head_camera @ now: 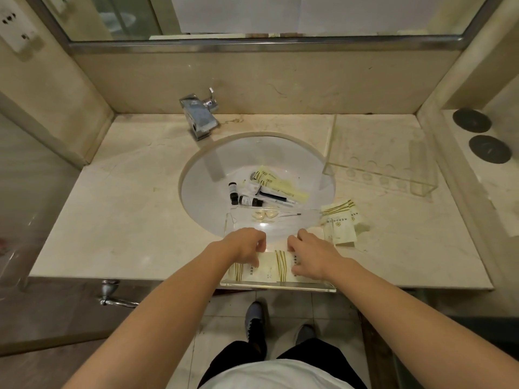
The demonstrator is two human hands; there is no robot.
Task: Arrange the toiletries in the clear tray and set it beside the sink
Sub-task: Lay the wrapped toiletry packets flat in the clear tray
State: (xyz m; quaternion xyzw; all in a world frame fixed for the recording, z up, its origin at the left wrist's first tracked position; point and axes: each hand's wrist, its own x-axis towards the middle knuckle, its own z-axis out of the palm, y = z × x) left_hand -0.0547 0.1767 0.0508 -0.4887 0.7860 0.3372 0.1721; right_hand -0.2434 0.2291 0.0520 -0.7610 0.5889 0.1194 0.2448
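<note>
**Two hands on packets in a clear tray**

Two bare hands rest in a clear tray (280,286) at the counter's near edge, in front of the sink (202,175). Left hand (247,248) and right hand (311,255) both have fingers curled down onto cream packets (273,266) lying flat in the tray; whether they pinch them or only press cannot be told. Just right of the tray, more packets (341,223) lie on the counter (126,220). Farther, the basin holds small dark bottles (232,192), yellow sachets (276,182) and pale soaps (265,214). Beyond, right of the sink, stands a second clear holder (421,189). A faucet (200,116) sits at the back.
</note>
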